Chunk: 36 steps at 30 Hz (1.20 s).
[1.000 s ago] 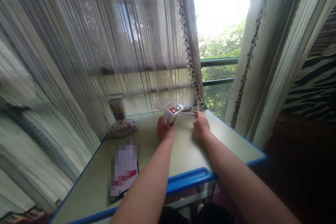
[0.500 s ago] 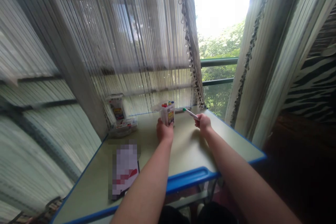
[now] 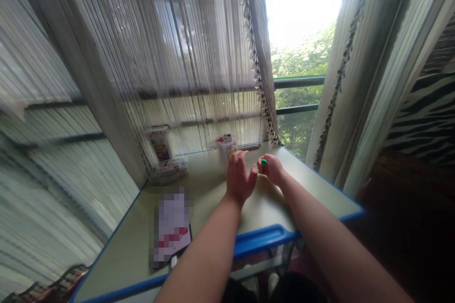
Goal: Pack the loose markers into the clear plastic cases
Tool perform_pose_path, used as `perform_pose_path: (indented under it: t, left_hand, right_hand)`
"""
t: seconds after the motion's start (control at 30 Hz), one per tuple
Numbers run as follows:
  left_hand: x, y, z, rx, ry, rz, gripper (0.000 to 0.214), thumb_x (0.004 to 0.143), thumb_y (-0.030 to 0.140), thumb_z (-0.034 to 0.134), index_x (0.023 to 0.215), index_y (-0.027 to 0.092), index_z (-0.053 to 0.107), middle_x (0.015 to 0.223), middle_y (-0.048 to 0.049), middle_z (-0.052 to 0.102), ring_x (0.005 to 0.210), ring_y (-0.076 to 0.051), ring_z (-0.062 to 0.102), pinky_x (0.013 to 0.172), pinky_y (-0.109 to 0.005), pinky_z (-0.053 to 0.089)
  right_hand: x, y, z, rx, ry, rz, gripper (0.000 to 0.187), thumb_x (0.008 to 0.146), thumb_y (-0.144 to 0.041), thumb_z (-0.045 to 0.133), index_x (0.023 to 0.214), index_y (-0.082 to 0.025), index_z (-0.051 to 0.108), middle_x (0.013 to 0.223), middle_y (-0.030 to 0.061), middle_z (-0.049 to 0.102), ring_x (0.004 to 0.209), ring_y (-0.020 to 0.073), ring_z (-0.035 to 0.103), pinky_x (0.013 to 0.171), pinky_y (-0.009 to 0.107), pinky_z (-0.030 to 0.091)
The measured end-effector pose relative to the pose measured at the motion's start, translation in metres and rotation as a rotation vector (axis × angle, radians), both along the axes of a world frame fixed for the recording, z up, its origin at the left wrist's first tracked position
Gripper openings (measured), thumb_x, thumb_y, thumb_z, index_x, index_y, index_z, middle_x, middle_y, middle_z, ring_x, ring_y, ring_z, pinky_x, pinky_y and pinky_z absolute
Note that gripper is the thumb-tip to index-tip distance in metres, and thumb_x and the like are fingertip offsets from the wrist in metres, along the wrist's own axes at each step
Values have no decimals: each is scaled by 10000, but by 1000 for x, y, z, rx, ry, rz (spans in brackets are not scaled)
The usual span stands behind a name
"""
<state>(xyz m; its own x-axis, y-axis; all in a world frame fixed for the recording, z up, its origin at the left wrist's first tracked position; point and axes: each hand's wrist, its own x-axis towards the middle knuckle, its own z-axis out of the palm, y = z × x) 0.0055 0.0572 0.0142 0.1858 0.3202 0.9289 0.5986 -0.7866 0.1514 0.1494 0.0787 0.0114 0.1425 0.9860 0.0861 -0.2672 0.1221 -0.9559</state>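
Note:
My right hand (image 3: 273, 168) is closed around a marker (image 3: 264, 163); its green end faces me and the rest is hidden in the fist. Just left of it, my left hand (image 3: 241, 180) is held up with fingers apart and nothing in it. Behind the left hand a clear box of markers (image 3: 222, 149) stands upright on the desk, partly covered by the fingers. Red and blue marker ends show at its top, and its lid hangs to the left.
The pale desk (image 3: 209, 199) has a blue rim. At its back left stand another upright clear box (image 3: 159, 144) and a low clear case (image 3: 170, 168). A blurred-out flat item (image 3: 172, 232) lies front left. Behind, a thin grey rod (image 3: 250, 146) lies near the string curtain (image 3: 199, 57).
My left hand has let go of the marker box and moved right, toward my right hand. The marker has turned so its green end points at me.

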Motion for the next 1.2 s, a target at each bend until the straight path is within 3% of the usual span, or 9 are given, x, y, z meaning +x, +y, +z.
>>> perform_pose_path:
  t: [0.1, 0.23, 0.4, 0.57, 0.67, 0.73, 0.83, 1.03, 1.2]
  left_hand:
    - [2, -5, 0, -32, 171, -115, 282, 912, 322, 440, 1127, 157, 520, 1038, -106, 620, 920, -201, 606, 816, -331, 513]
    - [4, -4, 0, -54, 206, -67, 215, 950, 307, 405, 1023, 180, 562, 948, -66, 654, 747, -145, 608, 735, -278, 513]
    - [3, -3, -1, -44, 161, -12, 236, 962, 340, 412, 1011, 170, 569, 925, -64, 656, 702, -131, 613, 692, -251, 511]
    - [2, -3, -1, -21, 56, 35, 205, 955, 307, 442, 1047, 172, 564, 949, -68, 656, 834, -162, 644, 750, -260, 523]
    - [2, -2, -2, -33, 24, 49, 186, 944, 281, 467, 1064, 176, 562, 969, -67, 657, 858, -164, 649, 766, -261, 529]
    - [2, -1, -2, -36, 15, 56, 182, 936, 277, 485, 1064, 176, 563, 965, -66, 656, 862, -167, 650, 764, -261, 531]
    - [1, -1, -3, -32, 6, 60, 179, 929, 282, 501, 1053, 170, 564, 946, -64, 651, 818, -160, 649, 734, -258, 531]
    - [1, -1, -3, -34, 17, 39, 147, 928, 282, 499, 993, 170, 567, 893, -50, 638, 680, -126, 613, 679, -244, 515]
    - [2, -1, -4, -50, 67, 6, 135, 914, 278, 511, 973, 176, 576, 890, -40, 641, 640, -111, 579, 682, -237, 500]
  right_hand:
    - [-1, 1, -2, -2, 0, -49, 134, 608, -301, 460, 512, -217, 418, 432, -12, 412, 405, 110, 363, 412, 250, 317]
    - [-1, 2, -4, -2, -31, -93, 95, 606, -296, 473, 595, -202, 480, 486, -10, 459, 432, 115, 403, 421, 248, 344]
    - [1, 2, -4, 61, -117, -180, 275, 640, -299, 477, 871, -188, 575, 701, 27, 574, 556, 157, 510, 473, 272, 396]
    - [-1, -4, -5, 335, -375, -312, 273, 614, -203, 557, 881, -211, 615, 878, 42, 578, 722, 175, 502, 666, 316, 458]
    - [-3, -8, -7, 589, -739, -378, 178, 708, -232, 586, 881, -209, 621, 873, 57, 587, 713, 181, 504, 713, 344, 469]
    - [-3, -9, -10, 664, -876, -423, 147, 779, -257, 557, 905, -207, 615, 880, 66, 598, 705, 181, 517, 704, 345, 480]
    - [-1, -6, -14, 684, -945, -449, 130, 805, -271, 565, 911, -210, 608, 913, 69, 610, 710, 176, 537, 696, 335, 495]
    - [-1, 2, -22, 648, -917, -329, 114, 794, -253, 563, 894, -212, 602, 903, 51, 621, 704, 157, 570, 656, 295, 506]
    - [0, 5, -22, 587, -895, -371, 104, 799, -286, 552, 858, -219, 605, 901, 50, 633, 718, 166, 583, 681, 313, 508]
